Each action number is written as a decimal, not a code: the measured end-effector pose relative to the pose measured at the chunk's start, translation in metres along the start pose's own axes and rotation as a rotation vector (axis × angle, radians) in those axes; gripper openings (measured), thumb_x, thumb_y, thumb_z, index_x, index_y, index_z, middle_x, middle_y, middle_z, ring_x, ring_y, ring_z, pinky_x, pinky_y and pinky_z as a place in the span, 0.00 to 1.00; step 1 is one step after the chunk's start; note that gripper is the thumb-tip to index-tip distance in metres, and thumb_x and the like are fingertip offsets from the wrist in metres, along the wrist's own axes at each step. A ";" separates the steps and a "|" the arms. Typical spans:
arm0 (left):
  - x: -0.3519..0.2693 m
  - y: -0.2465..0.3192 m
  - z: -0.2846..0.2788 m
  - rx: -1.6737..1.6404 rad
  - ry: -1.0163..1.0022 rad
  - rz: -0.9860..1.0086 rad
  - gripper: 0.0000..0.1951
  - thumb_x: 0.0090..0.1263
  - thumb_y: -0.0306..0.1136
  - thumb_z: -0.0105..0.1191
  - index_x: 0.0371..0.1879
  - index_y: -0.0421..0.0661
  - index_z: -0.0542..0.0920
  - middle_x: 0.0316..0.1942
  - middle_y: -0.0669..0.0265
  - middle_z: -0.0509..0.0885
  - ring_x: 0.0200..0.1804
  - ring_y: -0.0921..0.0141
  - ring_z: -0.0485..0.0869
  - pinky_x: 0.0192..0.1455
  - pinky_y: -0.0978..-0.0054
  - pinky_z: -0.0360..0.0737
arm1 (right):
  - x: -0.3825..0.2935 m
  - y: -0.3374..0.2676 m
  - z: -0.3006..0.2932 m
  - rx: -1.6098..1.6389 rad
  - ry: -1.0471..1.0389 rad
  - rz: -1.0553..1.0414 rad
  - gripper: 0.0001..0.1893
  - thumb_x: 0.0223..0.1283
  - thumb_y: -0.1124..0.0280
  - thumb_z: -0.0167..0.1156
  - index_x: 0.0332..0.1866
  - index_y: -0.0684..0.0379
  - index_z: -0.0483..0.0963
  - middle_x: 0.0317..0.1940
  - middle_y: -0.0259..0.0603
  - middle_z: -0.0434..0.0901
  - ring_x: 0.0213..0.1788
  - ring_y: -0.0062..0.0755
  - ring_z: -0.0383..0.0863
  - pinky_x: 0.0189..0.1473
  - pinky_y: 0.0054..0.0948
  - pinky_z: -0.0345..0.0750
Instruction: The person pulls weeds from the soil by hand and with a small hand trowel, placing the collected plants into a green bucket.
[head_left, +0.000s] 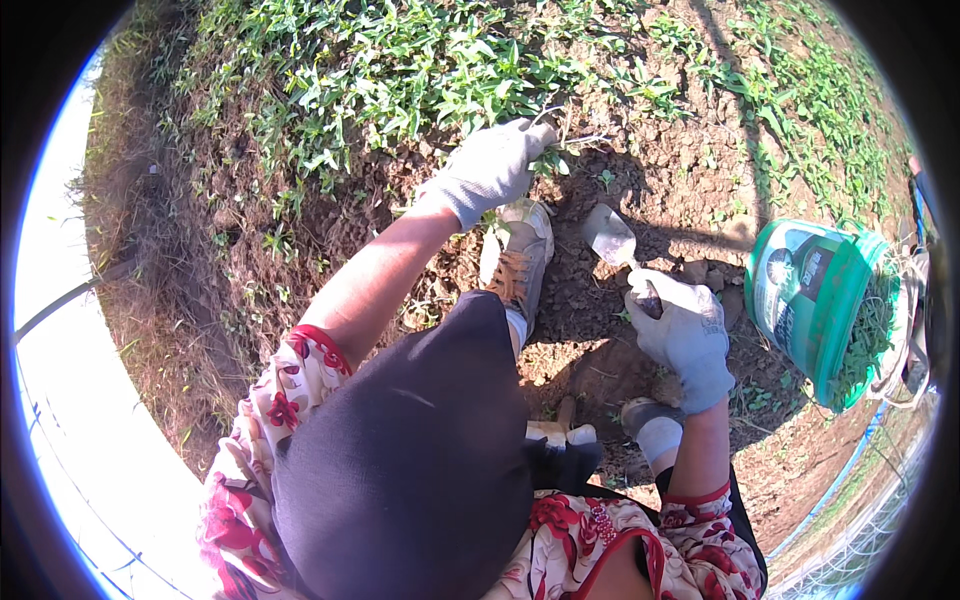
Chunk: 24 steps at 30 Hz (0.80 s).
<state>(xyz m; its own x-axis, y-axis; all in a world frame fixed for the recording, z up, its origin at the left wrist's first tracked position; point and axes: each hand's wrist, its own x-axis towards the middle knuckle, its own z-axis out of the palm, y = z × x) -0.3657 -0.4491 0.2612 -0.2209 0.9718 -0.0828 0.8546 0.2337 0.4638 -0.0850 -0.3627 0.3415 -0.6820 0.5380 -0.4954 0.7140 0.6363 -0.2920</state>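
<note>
My left hand (491, 166), in a pale knit work glove, is closed on a small bunch of uprooted weeds (553, 161) with stems and roots sticking out past the fingers. In my right hand (679, 330), gloved the same way, is the handle of a small hand trowel (610, 236), its metal blade lying flat over dark loose soil. A small seedling (606, 178) stands in the soil between the blade and the weeds. My left shoe (525, 262), with orange-brown laces, is on the ground below the left hand.
A green bucket (801, 300) holding pulled weeds stands tilted in view at the right. Dense leafy plants (420, 67) cover the ground ahead. Dry grass (142, 300) borders the left side. A blue hose or pipe (840, 480) and netting (874, 525) run along the lower right.
</note>
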 end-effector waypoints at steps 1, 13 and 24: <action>0.010 0.003 0.010 0.087 -0.052 0.059 0.19 0.65 0.27 0.55 0.56 0.50 0.77 0.43 0.50 0.84 0.47 0.51 0.84 0.47 0.58 0.82 | 0.000 -0.001 0.001 0.033 0.005 -0.016 0.17 0.59 0.50 0.61 0.47 0.47 0.83 0.32 0.43 0.86 0.35 0.49 0.85 0.40 0.43 0.81; 0.045 -0.026 0.029 -0.716 -0.253 -0.371 0.17 0.66 0.24 0.58 0.55 0.38 0.80 0.37 0.55 0.87 0.36 0.68 0.85 0.42 0.69 0.84 | -0.005 -0.008 0.010 0.177 -0.039 -0.026 0.16 0.60 0.53 0.58 0.48 0.46 0.84 0.30 0.49 0.84 0.34 0.53 0.84 0.39 0.46 0.80; 0.153 0.306 -0.128 -1.053 -0.157 0.495 0.11 0.67 0.27 0.58 0.45 0.41 0.86 0.44 0.63 0.88 0.39 0.71 0.87 0.42 0.72 0.85 | -0.011 -0.002 0.028 0.378 -0.134 -0.065 0.12 0.58 0.57 0.59 0.43 0.49 0.80 0.37 0.45 0.86 0.42 0.48 0.86 0.48 0.44 0.79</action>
<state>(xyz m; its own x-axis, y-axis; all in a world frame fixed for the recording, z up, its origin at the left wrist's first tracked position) -0.1987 -0.2327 0.5036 0.1498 0.9598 0.2372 0.0041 -0.2405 0.9706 -0.0745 -0.3857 0.3245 -0.7191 0.4102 -0.5609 0.6947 0.4050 -0.5945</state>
